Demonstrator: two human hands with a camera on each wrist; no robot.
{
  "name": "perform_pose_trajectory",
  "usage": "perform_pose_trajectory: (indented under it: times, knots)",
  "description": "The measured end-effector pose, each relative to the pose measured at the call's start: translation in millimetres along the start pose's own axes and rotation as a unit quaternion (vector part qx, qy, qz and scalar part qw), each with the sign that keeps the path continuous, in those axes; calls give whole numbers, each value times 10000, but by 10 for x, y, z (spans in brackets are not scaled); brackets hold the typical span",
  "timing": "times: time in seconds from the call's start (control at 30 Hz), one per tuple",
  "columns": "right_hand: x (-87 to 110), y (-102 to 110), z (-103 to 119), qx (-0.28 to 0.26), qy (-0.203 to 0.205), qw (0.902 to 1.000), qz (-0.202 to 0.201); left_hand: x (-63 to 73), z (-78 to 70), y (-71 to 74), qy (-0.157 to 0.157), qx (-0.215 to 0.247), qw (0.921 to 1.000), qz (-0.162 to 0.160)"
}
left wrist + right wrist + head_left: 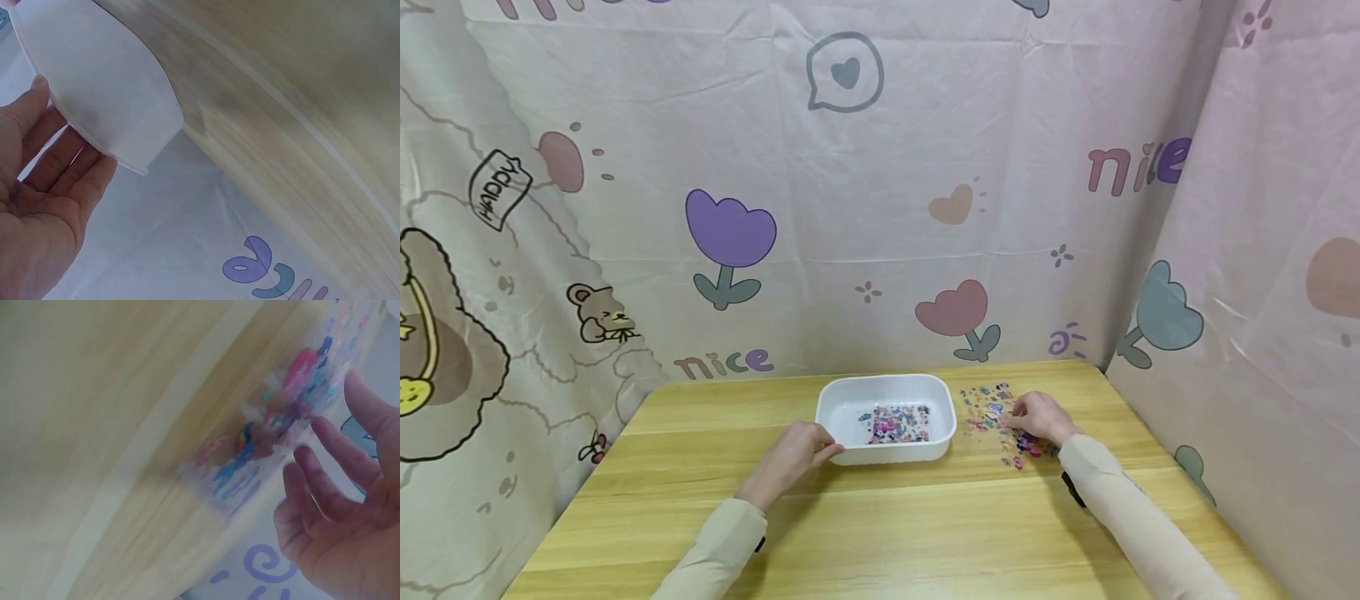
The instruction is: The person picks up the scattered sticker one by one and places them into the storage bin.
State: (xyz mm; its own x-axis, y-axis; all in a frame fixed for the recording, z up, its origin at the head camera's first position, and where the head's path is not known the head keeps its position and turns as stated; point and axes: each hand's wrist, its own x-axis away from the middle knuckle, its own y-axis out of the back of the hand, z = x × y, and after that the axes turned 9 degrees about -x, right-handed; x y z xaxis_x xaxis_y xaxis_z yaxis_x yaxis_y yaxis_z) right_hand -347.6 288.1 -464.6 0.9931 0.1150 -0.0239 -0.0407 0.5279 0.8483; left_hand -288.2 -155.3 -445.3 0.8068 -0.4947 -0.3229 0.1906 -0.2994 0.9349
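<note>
Fingers of your left hand (793, 454) are pinching the tub (887, 453); those of your right hand (1043, 416), parted, are working at stickers (992, 412), needing light, careful touch.

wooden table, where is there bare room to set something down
Bare table shows left of the white tray, beyond the left hand, and nearer the camera, between the left sleeve and right sleeve. It's crowded right of the tray, where colourful pieces lie by the right hand.
</note>
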Motion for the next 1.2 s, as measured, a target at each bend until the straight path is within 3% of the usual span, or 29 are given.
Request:
perform_pose_trajectory:
  times: [0.13, 0.33, 0.9, 1.03, 1.2]
  knots:
    - [-69, 4, -10, 308, -375, 9984, -302, 0, 0, 0, 3, 31, 10000, 6]
    - [-189, -38, 27, 507, -843, 9949, -205, 0, -10, 6, -11, 58, 10000, -47]
    - [-260, -17, 118, -824, -1580, 9839, 108, 0, -10, -4, -65, 65, 10000, -37]
    - [-283, -18, 126, -693, -1600, 9847, 69, -5, -5, -2, -60, 52, 10000, -49]
    - [-302, -22, 136, -455, -1309, 9903, -25, -10, -1, -8, 23, 48, 10000, -3]
